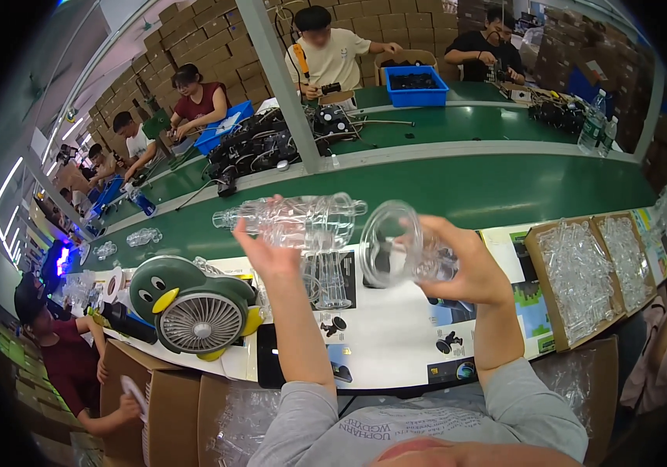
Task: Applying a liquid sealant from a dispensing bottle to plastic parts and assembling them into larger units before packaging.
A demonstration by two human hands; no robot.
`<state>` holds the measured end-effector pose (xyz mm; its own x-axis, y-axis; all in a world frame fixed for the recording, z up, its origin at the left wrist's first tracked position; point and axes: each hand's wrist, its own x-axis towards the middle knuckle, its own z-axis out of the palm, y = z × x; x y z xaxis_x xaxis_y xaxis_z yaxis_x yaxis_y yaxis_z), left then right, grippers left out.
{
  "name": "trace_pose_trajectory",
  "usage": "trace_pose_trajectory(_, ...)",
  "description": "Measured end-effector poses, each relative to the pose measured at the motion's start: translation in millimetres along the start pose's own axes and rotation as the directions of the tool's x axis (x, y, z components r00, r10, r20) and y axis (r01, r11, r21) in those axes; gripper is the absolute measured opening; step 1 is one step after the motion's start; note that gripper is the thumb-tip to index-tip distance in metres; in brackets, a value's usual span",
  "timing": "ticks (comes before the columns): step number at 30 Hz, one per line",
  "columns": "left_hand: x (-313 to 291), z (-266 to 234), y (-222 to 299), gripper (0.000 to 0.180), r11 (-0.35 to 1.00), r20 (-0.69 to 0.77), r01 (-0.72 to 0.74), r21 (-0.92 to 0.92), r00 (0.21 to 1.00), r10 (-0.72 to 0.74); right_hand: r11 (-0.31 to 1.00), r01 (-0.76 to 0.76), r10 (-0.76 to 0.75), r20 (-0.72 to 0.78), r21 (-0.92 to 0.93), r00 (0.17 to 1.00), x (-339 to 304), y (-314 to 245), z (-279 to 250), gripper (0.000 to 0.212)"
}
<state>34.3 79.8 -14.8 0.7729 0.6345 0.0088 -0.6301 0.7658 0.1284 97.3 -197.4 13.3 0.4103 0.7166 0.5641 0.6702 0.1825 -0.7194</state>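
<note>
My left hand (269, 247) is palm up under a bundle of clear plastic tube-like parts (314, 222), its thumb spread at the near side. Most of its fingers show only through the clear plastic. In my right hand (469, 261) is a clear plastic piece with a wide round rim (384, 272), gripped by its narrower end, the rim facing left. The rim is close to the right end of the bundle, though I cannot tell whether they touch. Below the bundle, more clear ribbed parts (333, 284) stand or lie on the white printed sheet (388, 342).
A penguin-shaped fan (201, 328) stands left of my left arm. Right of my right hand are cardboard boxes of clear parts (574, 280). Beyond runs the green conveyor belt (458, 183), with a metal post (279, 86). Co-workers sit across; another person stands at left.
</note>
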Motion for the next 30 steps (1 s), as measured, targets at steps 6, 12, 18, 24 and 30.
trace_pose_trajectory(6, -19, 13, 7, 0.047, 0.993, 0.281, -0.103, -0.054, 0.953, 0.114, 0.963, -0.163, 0.159, -0.036, -0.214, 0.987, 0, -9, 2, 0.075)
trace_pose_trajectory(12, -21, 17, 8, 0.047, 0.967, 0.481, -0.135, -0.214, 0.847, 0.225, 0.907, -0.081, 0.144, 0.123, -0.414, 0.982, -3, -5, 13, 0.068)
trace_pose_trajectory(18, -21, 14, 9, 0.051, 0.972, 0.521, -0.113, -0.205, 0.828, 0.206, 0.892, -0.023, 0.075, 0.097, -0.452, 0.993, -4, -5, 32, 0.066)
trace_pose_trajectory(24, -21, 12, 10, 0.054, 0.981, 0.572, -0.084, -0.177, 0.802, 0.172, 0.869, -0.032, 0.065, 0.049, -0.495, 0.997, -2, -7, 36, 0.064)
trace_pose_trajectory(30, -22, 12, 7, 0.056, 0.982, 0.581, -0.076, -0.172, 0.797, 0.164, 0.834, -0.029, 0.052, 0.027, -0.551, 0.998, -1, -7, 38, 0.064)
